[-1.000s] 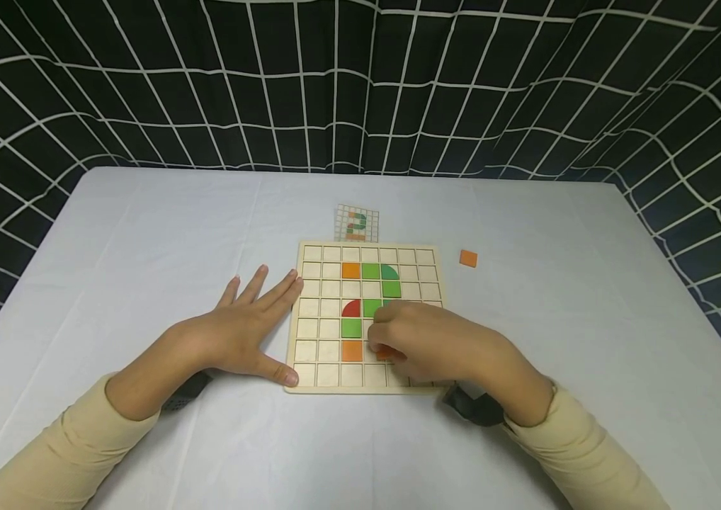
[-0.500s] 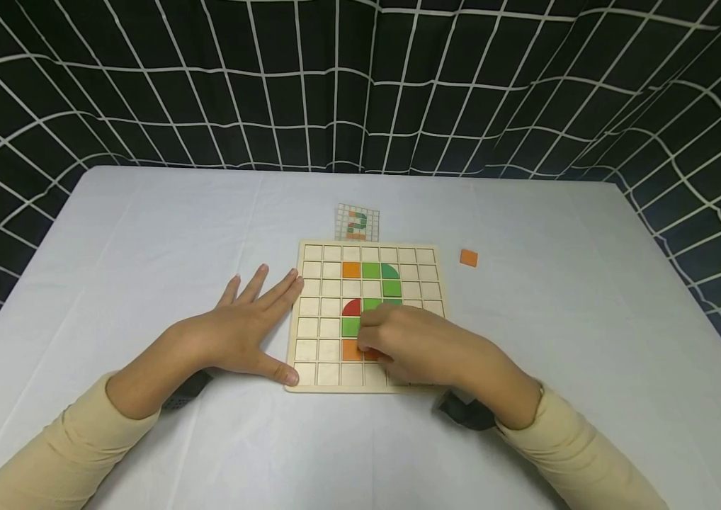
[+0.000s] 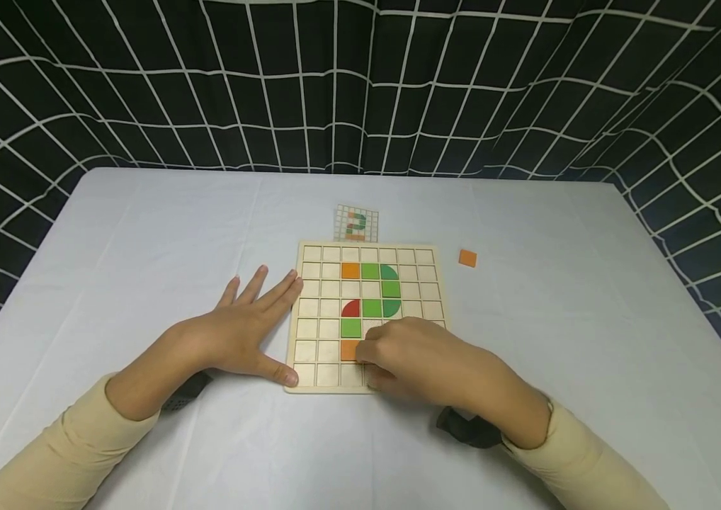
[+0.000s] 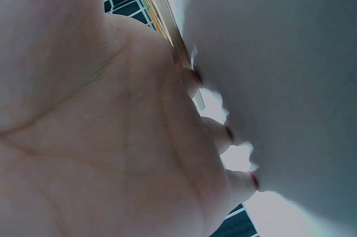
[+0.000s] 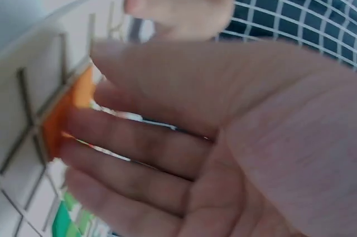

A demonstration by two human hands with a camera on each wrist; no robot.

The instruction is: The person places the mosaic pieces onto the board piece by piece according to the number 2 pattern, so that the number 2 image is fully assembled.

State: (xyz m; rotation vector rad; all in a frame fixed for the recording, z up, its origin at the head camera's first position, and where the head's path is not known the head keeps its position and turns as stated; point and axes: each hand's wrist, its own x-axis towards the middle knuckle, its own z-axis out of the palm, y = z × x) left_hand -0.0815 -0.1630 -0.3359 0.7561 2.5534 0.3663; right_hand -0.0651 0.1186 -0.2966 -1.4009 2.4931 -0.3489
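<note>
A wooden grid board (image 3: pixel 328 375) lies on the table, with several orange, green, teal and red tiles set in its cells. My left hand (image 3: pixel 239 333) lies spread at the board's left side, fingertips and thumb tip at its edge. My right hand (image 3: pixel 421 361) is over the lower part of the board. In the right wrist view its fairly straight fingers (image 5: pixel 139 136) touch an orange square tile (image 5: pixel 53 136) in the grid, the thumb close beside them. Left of them in the head view sits another orange tile (image 3: pixel 348 350). The right hand hides several lower cells.
A small card (image 3: pixel 357 224) with a coloured pattern on a grid lies just beyond the board's far edge. A loose orange square tile (image 3: pixel 467 258) lies on the white table (image 3: pixel 558 283) to the right. A black curtain with white grid lines (image 3: pixel 360 92) hangs behind.
My right hand has brought an orange tile leftward to the cell beside the other orange one, then shifted slightly nearer, uncovering the teal quarter-round tile. My left hand has stayed in place.
</note>
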